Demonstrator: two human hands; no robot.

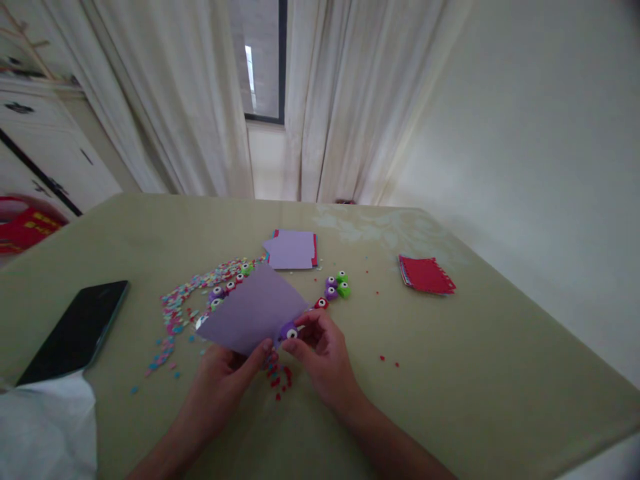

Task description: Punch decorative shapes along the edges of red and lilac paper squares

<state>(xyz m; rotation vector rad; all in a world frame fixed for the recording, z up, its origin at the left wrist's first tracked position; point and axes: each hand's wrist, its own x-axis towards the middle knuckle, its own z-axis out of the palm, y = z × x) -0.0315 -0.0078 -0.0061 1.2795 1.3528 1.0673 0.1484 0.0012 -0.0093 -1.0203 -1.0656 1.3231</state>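
Purple paper (257,307) sat tilted above the near middle of the surface (450,400), partly covering a row of small punches (231,286). Left hand (223,377) pinched its lower edge, thumb on top. Right hand (327,363) gripped a purple punch (289,333) with thumb and fingers, right at the sheet's edge; whether the paper was in the slot, couldn't tell. Sheet looked light, fairly stiff, likely easy to crease; best hold seemed a flat pinch near the edge, clear of the punch. Punch looked hard, rounded, maybe a bit slippery; gripping top and bottom seemed best. Red bits (275,382) lay just below the hands, mixed confetti (175,300) to the left, paper stack (293,250) behind, red square stack (427,275) off right.
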